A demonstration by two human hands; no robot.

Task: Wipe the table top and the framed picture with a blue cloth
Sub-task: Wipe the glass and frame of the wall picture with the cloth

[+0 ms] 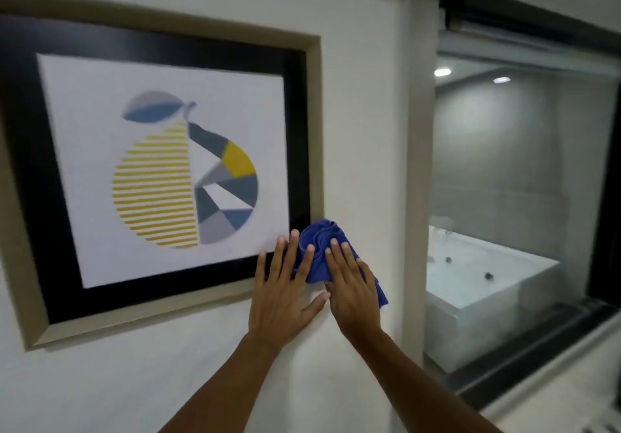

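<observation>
A framed picture (161, 177) of a striped yellow and grey pear hangs on the white wall, with a black mat and a beige frame. A crumpled blue cloth (322, 251) lies against the frame's lower right corner. My right hand (353, 288) presses flat on the cloth, fingers spread, holding it to the wall. Just left of it, my left hand (285, 294) lies flat with fingers apart over the frame's bottom right corner, its fingertips touching the cloth's left edge. The table top is out of view.
A wall corner (416, 163) stands just right of the hands. Beyond it a dark-framed glass window (524, 150) looks onto a bathroom with a white bathtub (480, 284).
</observation>
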